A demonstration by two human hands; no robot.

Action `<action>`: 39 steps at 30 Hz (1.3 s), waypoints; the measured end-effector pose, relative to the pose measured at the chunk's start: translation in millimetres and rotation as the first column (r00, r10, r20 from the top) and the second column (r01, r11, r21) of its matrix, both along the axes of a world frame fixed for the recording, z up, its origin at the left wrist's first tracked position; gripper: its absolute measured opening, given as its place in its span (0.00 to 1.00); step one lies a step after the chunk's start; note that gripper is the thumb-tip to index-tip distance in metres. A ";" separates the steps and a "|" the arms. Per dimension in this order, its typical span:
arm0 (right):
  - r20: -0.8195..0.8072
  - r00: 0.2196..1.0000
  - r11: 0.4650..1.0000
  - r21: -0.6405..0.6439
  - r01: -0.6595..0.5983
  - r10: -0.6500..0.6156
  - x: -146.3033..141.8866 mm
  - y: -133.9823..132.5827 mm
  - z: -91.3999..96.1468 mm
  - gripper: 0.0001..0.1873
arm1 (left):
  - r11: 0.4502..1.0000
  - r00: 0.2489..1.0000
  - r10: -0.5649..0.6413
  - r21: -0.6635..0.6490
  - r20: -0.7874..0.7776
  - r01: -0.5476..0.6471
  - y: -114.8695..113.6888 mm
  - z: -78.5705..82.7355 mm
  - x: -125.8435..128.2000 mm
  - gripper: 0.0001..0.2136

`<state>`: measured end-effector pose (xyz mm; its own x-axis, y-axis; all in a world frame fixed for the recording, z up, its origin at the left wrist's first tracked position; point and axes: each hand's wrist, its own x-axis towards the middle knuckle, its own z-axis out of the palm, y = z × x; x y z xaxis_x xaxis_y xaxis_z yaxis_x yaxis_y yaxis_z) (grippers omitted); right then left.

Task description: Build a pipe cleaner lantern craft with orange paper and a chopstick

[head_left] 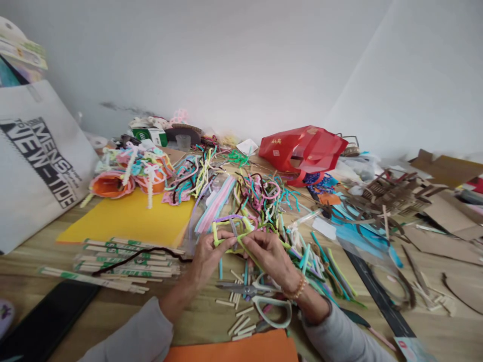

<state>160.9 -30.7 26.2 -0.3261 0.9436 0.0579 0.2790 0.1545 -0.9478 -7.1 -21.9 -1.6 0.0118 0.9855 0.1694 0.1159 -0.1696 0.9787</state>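
Both hands meet over the middle of the table around a small frame of bent pipe cleaners (pixel 216 232), yellow-green with purple and grey parts. My left hand (pixel 211 254) pinches its left and lower side between thumb and fingers. With thumb and forefinger closed, my right hand (pixel 269 254) grips a yellow-green strand at the frame's right side. Just below the hands lie scissors with white handles (pixel 272 318), blades pointing left, and several short cut wooden sticks (pixel 241 324). A dark brown pipe cleaner (pixel 132 259) stretches left from my left wrist.
Loose pipe cleaners (pixel 260 193) pile up behind the hands. Wrapped chopsticks (pixel 128 261), yellow sheets (pixel 128 218) and a white bag (pixel 41 166) occupy the left. A red bag (pixel 302 148) stands behind; cardboard scraps (pixel 445 241) cover the right. Orange paper (pixel 234 349) lies in front.
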 end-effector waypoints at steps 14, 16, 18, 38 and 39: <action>-0.756 0.611 0.563 -0.618 -0.549 -0.234 -8.3 -0.9 -11.8 0.11 | 0.923 0.987 0.113 0.380 -0.118 -0.060 -8.1 -5.1 2.3 0.07; -0.762 0.604 0.579 -0.609 -0.542 -0.235 -8.9 -0.3 -13.8 0.11 | 0.900 0.985 0.107 0.434 -0.135 -0.039 -8.3 -5.0 2.3 0.07; -0.753 0.619 0.649 -0.589 -0.482 -0.225 -10.7 -0.7 -16.6 0.11 | 0.874 0.981 0.117 0.485 -0.154 -0.027 -8.8 -5.3 2.2 0.07; 0.663 0.737 0.616 0.637 -0.463 -0.132 11.2 0.4 -7.8 0.14 | 0.967 0.969 0.048 0.253 -0.241 0.016 -15.8 5.9 11.7 0.10; 0.657 0.745 0.652 0.617 -0.441 -0.118 11.3 0.5 -6.0 0.14 | 0.973 0.975 0.044 0.232 -0.216 0.008 -15.1 6.0 11.7 0.10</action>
